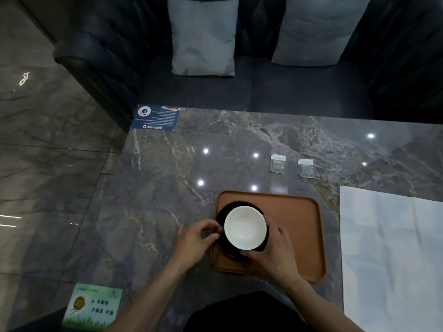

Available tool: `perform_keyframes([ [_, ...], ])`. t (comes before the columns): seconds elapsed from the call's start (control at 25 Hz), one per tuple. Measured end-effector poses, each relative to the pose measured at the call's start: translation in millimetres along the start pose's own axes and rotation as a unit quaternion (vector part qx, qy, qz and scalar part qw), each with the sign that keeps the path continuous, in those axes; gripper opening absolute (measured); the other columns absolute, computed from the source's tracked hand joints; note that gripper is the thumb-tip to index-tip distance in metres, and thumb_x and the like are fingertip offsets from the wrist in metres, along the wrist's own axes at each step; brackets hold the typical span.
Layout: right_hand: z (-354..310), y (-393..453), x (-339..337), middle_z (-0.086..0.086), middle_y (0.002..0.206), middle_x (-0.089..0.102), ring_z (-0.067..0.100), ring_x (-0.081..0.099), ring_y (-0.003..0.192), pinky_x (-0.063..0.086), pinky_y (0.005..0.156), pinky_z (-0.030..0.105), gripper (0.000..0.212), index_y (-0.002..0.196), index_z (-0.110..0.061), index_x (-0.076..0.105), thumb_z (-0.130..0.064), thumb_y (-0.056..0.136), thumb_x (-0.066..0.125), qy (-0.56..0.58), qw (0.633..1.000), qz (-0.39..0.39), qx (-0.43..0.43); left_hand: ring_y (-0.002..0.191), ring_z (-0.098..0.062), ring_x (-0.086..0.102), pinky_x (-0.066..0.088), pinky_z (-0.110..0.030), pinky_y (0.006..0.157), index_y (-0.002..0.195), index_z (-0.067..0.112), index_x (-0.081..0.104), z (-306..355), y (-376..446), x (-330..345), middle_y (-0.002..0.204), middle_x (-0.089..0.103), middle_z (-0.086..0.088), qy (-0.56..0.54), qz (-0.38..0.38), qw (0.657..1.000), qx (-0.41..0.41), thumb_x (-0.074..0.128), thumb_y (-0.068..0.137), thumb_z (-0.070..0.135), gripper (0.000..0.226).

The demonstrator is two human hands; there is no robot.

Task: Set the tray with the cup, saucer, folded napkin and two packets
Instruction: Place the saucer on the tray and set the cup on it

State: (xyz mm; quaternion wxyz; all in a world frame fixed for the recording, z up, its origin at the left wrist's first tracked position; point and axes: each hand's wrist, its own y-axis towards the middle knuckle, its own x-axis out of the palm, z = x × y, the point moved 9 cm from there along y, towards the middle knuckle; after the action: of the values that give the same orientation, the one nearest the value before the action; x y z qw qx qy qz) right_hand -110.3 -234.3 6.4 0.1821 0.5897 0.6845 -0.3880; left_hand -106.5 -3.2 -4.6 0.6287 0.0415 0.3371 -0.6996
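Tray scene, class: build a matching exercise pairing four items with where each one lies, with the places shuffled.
Items:
1. cup
2. napkin
3. two packets
4. blue card

Places:
A. far left corner of the table
B. on the saucer, on the tray
C. table, right of the tray
D. table, beyond the tray

Pairs: 1-B, 2-C, 3-D, 4-A

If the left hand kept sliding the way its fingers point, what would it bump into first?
The left hand points right, and its fingers are already at the cup handle. So it would push into the cup's dark side, standing on the saucer. Whether it grips the handle is hard to tell.
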Motion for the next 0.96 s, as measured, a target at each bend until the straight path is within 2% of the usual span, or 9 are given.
perform_keyframes([
  [0.2,3,-3,4,-0.020,0.128,0.055,0.012,0.042,0.118,0.043,0.087,0.031,0.099,0.130,-0.046,0.034,-0.062,0.042,0.075,0.003,1.000,0.004,0.014,0.105,-0.006,0.065,0.031,-0.057,0.111,0.099,0.035,0.070,2,-1,-3,0.102,0.073,0.015,0.050,0.011,0.999,0.000,0.075,0.081,0.025,0.021],
  [0.52,7,-4,7,-0.015,0.128,0.056,0.017,0.043,0.120,0.043,0.088,0.034,0.095,0.130,-0.040,0.037,-0.058,0.045,0.077,0.019,0.999,-0.003,0.029,0.104,-0.008,0.066,0.038,-0.054,0.107,0.102,0.032,0.071,7,7,-9,0.101,0.073,0.015,0.040,0.019,0.999,-0.004,0.076,0.081,0.022,0.024],
  [0.76,-1,5,7,-0.027,0.148,0.036,0.015,0.037,0.130,0.040,0.103,0.040,0.110,0.143,-0.048,0.022,-0.056,0.049,0.079,0.030,0.998,-0.058,-0.009,0.098,-0.001,0.066,0.049,-0.043,0.099,0.100,0.033,0.071,-7,8,-8,0.097,0.074,0.013,-0.025,0.014,0.999,-0.030,0.079,0.078,0.031,0.024],
  [0.84,0,9,8,-0.023,0.146,0.040,0.015,0.041,0.129,0.040,0.104,0.043,0.112,0.142,-0.047,0.024,-0.052,0.048,0.083,0.046,0.996,-0.076,-0.010,0.092,0.006,0.065,0.052,-0.039,0.095,0.095,0.035,0.072,-10,8,-8,0.094,0.073,0.016,-0.034,0.019,0.999,-0.032,0.079,0.078,0.032,0.019],
  [0.96,-2,10,7,-0.021,0.141,0.046,0.012,0.046,0.127,0.043,0.101,0.044,0.109,0.138,-0.046,0.030,-0.049,0.046,0.087,0.071,0.994,-0.078,-0.021,0.092,0.001,0.067,0.054,-0.039,0.094,0.091,0.040,0.071,-12,11,-8,0.093,0.075,0.015,-0.038,0.021,0.999,-0.026,0.080,0.078,0.031,0.018],
])
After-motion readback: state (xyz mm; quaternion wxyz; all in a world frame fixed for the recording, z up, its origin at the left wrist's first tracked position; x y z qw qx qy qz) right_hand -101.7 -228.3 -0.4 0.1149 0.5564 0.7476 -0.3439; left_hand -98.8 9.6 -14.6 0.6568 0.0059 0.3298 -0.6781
